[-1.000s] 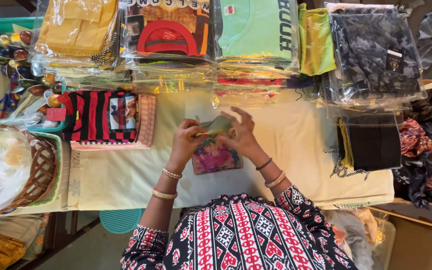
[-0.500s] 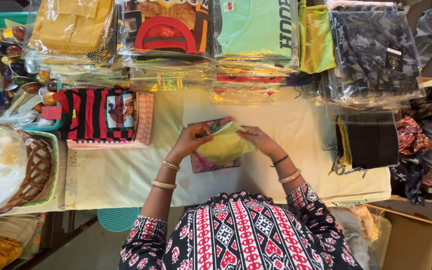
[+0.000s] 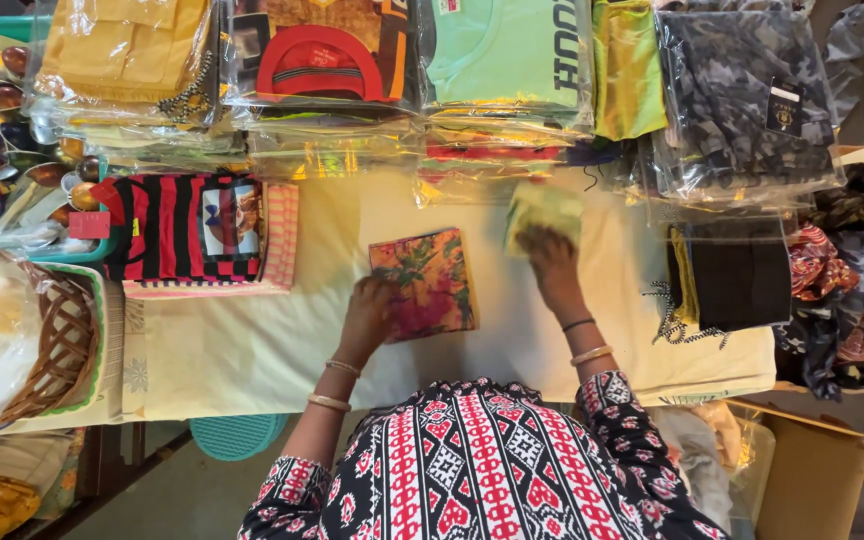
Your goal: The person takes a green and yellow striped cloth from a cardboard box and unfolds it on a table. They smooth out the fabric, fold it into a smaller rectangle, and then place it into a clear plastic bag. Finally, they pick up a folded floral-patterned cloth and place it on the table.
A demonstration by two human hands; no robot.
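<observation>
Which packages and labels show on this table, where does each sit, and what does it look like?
Floral packet: table centre, square, orange-pink-green, left hand on it.
Yellow-green packet: blurred, at right hand.
Striped packet: left, red-black.
Mint shirt pack: top, clear wrap.
Dark tag: camouflage pack, top right.

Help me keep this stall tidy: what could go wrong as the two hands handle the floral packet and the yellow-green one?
The right hand lifts the blurred yellow-green packet close to the slippery plastic-wrapped stacks; a nudge might slide them forward. The left hand presses only a corner of the floral packet, so it could skid on the cream cloth.
</observation>
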